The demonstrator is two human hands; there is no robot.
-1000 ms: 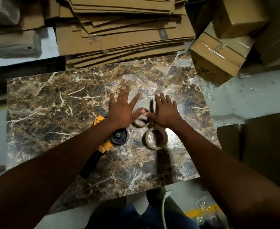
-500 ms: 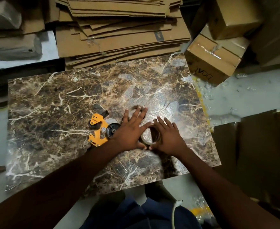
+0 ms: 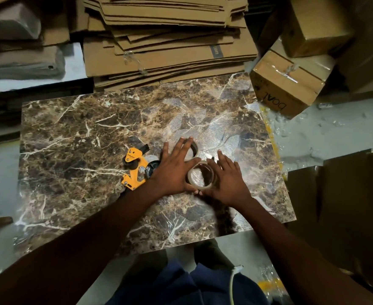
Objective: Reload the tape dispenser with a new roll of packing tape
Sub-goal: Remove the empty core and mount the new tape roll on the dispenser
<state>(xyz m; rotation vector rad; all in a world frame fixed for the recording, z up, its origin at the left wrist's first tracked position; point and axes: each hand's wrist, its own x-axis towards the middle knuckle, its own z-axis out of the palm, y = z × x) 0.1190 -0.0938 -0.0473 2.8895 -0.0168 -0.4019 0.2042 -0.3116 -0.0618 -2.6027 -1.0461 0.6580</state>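
A clear packing tape roll [image 3: 201, 175] sits on the marble slab [image 3: 82, 137], held between my two hands. My left hand [image 3: 173, 170] presses its left side with the fingers spread flat. My right hand [image 3: 228, 178] cups its right side. A second ring, a brown cardboard core [image 3: 194, 148], lies just beyond, partly under my left fingers. The yellow tape dispenser [image 3: 135, 167] lies flat to the left, its black hub partly hidden by my left wrist.
A stack of flattened cardboard [image 3: 168, 45] borders the slab's far edge. Taped cartons [image 3: 284, 82] stand at the far right, and more cardboard [image 3: 339, 205] at the right. My blue-clad legs [image 3: 181, 285] and a white cable [image 3: 232, 282] show below the near edge.
Both hands have drawn back from the farther ring and closed around the nearer tape roll. The view has shifted, so the dispenser shows more fully.
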